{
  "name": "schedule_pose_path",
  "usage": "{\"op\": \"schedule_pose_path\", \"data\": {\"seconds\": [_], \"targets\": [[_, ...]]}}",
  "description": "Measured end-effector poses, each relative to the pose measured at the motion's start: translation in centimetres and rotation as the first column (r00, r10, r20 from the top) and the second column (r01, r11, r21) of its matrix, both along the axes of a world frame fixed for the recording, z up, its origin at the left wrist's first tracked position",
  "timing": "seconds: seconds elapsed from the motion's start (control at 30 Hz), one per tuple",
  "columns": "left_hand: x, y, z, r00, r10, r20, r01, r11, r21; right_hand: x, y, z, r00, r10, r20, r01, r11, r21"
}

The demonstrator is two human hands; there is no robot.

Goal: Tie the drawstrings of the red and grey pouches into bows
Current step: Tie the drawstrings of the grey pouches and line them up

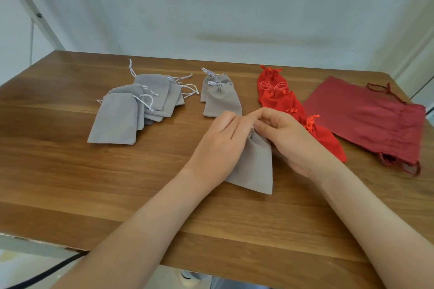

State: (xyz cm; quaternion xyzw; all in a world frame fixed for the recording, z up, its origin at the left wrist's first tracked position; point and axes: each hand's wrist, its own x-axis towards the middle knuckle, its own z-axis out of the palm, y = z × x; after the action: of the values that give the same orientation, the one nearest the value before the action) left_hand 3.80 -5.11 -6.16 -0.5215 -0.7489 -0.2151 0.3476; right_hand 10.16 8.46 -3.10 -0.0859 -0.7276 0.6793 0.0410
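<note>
The grey pouch (256,166) is lying on the bench (94,183) between the hands, neck pointing away, base toward the wrists. The left hand (220,145) and right hand (286,138) are pinching its gathered neck, equally near.

Wood-grain tabletop (70,183). Plain pale wall (234,2) behind, with a faint yellowish smear (258,38). White slanted strut (30,7) upper left. Black cable (47,272) under near-left corner. Soft, even light.

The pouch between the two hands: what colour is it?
Grey. The pouch shows best in the head view, the only one here.
</note>
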Motion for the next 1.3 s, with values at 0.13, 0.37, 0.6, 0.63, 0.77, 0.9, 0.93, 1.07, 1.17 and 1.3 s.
{"op": "schedule_pose_path", "data": {"seconds": [0.13,0.37,0.6,0.63,0.77,0.9,0.93,1.07,1.17,1.3], "targets": [[0.0,0.0,0.1,1.000,-0.026,-0.009,0.026,0.999,0.046,0.0,-0.2,-0.1,0.998,-0.067,-0.011,0.068,0.997,0.033],[-0.2,0.2,0.3,0.818,0.014,0.575,-0.221,0.930,0.293,-0.3,-0.4,-0.6,0.992,-0.098,-0.078,0.115,0.960,0.257],[-0.2,0.4,0.3,0.785,0.039,0.618,-0.314,0.885,0.343,-0.3,-0.7,-0.7,0.990,-0.063,-0.129,0.086,0.979,0.187],[-0.1,0.4,0.2,0.801,0.020,0.598,-0.290,0.887,0.359,-0.2,-0.7,-0.7,0.989,-0.056,-0.136,0.078,0.983,0.165],[-0.3,0.4,0.1,0.843,-0.041,0.537,-0.225,0.879,0.419,-0.2,-0.7,-0.7,0.988,-0.041,-0.149,0.058,0.993,0.107],[-0.5,0.4,0.1,0.865,-0.037,0.500,-0.204,0.885,0.419,-0.2,-0.7,-0.7,0.987,-0.040,-0.158,0.054,0.995,0.088],[-0.5,0.4,0.0,0.869,-0.020,0.495,-0.214,0.886,0.412,-0.2,-0.7,-0.8,0.987,-0.043,-0.152,0.057,0.995,0.084],[-0.7,0.1,0.1,0.920,0.065,0.387,-0.220,0.902,0.373,-0.5,-1.0,-1.0,0.975,-0.128,-0.183,0.147,0.985,0.092],[-1.0,-0.2,0.1,0.925,0.110,0.364,-0.238,0.914,0.328,-0.8,-0.7,-1.4,0.951,-0.241,-0.192,0.264,0.959,0.105],[-0.5,-0.1,0.0,0.844,0.064,0.532,-0.246,0.928,0.279,-1.2,-0.5,-1.9,0.937,-0.316,-0.150,0.331,0.939,0.091]]}}
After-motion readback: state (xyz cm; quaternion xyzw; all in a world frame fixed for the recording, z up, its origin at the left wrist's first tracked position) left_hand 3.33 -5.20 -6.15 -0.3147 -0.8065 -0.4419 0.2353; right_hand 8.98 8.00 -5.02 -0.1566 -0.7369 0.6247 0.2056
